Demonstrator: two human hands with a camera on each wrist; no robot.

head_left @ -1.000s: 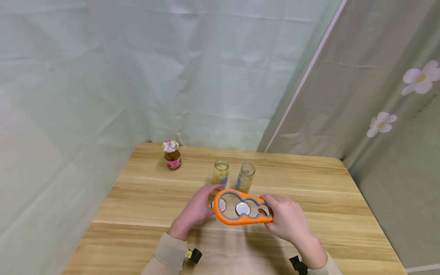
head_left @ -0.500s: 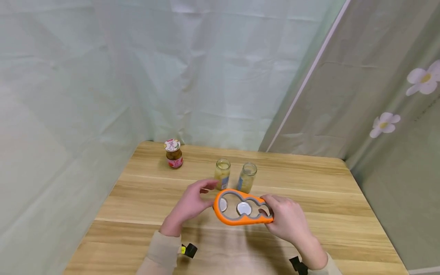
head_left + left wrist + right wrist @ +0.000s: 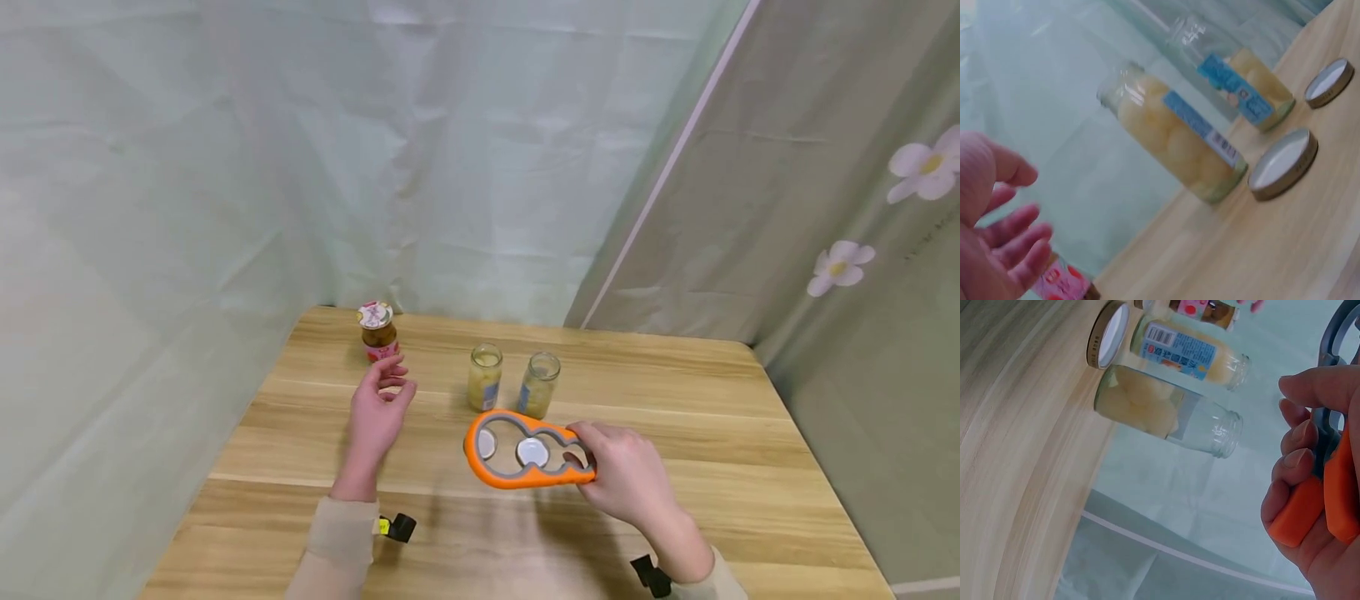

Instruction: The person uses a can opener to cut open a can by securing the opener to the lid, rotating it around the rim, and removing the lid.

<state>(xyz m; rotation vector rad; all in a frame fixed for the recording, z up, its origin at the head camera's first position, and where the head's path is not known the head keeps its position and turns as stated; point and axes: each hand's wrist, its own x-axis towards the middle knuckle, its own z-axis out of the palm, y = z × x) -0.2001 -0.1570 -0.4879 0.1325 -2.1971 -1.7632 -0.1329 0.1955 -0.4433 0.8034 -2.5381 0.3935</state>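
My left hand (image 3: 378, 417) reaches out with loosely bent, parted fingers, just in front of a small jar (image 3: 377, 329) with a pink label and a patterned lid. In the left wrist view that jar's pink label (image 3: 1063, 281) shows behind the fingertips, and the palm holds nothing. My right hand (image 3: 626, 471) grips the narrow end of an orange and grey multi-size jar opener (image 3: 491, 479), held above the table. Through its openings a white-lined lid (image 3: 532, 452) and part of another lid (image 3: 487, 443) are seen lying upturned.
Two lidless glass jars of pale round fruit stand mid-table, a fuller left jar (image 3: 483, 379) and a right jar (image 3: 538, 387) filled about halfway. The wooden table (image 3: 675, 392) meets a pale curtain (image 3: 450, 167) along its back edge.
My left hand has moved left and away from me, from beside the lids and the opener's wide end to the pink-labelled jar. The right hand and opener have stayed nearly still.
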